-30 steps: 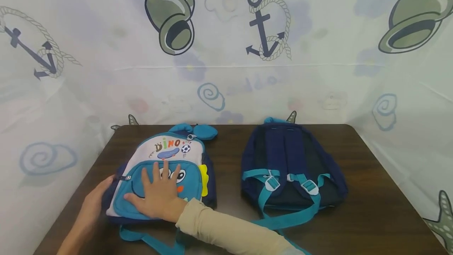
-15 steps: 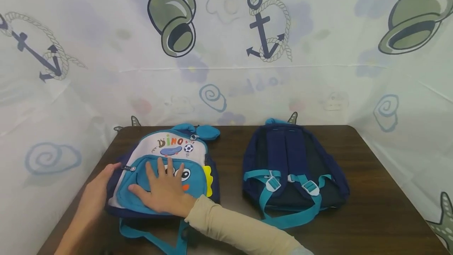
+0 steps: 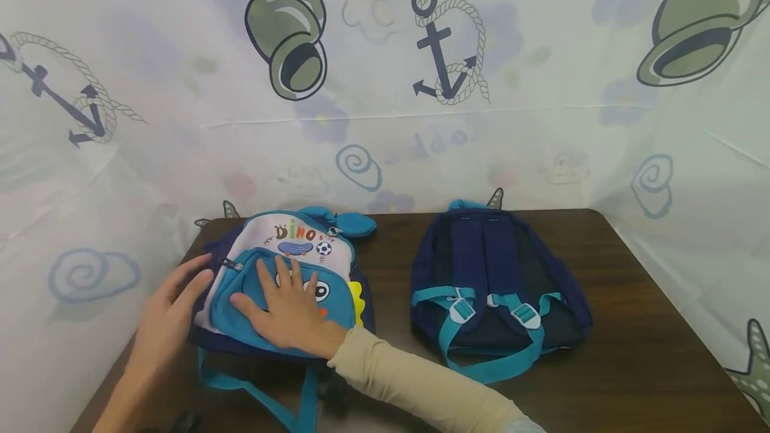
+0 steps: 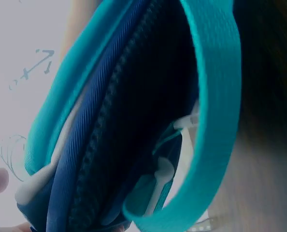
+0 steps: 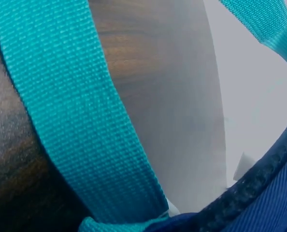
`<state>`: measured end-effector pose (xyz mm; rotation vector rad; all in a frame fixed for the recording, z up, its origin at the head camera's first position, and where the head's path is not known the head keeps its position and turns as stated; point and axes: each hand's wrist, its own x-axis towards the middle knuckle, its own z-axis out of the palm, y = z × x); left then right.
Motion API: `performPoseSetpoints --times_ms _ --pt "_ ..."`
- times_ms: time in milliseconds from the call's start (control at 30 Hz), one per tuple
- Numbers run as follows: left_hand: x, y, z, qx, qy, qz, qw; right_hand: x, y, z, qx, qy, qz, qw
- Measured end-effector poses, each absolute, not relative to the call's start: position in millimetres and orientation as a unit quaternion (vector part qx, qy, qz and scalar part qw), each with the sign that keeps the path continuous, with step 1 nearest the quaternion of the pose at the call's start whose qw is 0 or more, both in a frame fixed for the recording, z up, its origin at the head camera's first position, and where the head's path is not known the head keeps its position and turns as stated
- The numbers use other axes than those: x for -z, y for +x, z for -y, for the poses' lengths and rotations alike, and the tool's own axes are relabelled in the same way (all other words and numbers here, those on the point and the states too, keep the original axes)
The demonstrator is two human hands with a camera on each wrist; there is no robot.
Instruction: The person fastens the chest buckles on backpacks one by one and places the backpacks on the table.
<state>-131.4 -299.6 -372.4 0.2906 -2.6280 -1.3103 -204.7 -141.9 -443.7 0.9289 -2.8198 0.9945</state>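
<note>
Right hand point(image 3: 295, 313) spread on dino backpack point(image 3: 301, 246)

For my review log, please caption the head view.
Right grip spread on a dino backpack, left grip at its side; a navy backpack lies alongside, straps up, on a dark table.

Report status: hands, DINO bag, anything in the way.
Right hand spread on DINO bag. Left hand at its left side. Bag face up on table. Second bag apart to the right, not in the way.
</note>
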Motion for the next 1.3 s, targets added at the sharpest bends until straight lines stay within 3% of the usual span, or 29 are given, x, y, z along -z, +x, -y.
performPoseSetpoints --times_ms 433,767,1100,1300 --pt "361 -134 278 0.483 0.049 0.857 0.174 433 -206 131 -0.379 0.292 0.878 0.013" --pt "347 -141 262 0.487 0.008 0.848 0.208 429 -211 126 -0.430 0.279 0.858 0.022" --pt "341 -145 234 0.454 -0.074 0.833 0.306 423 -212 112 -0.498 0.279 0.820 0.034" --pt "339 -150 221 0.465 -0.106 0.822 0.312 422 -215 102 -0.529 0.279 0.800 0.035"
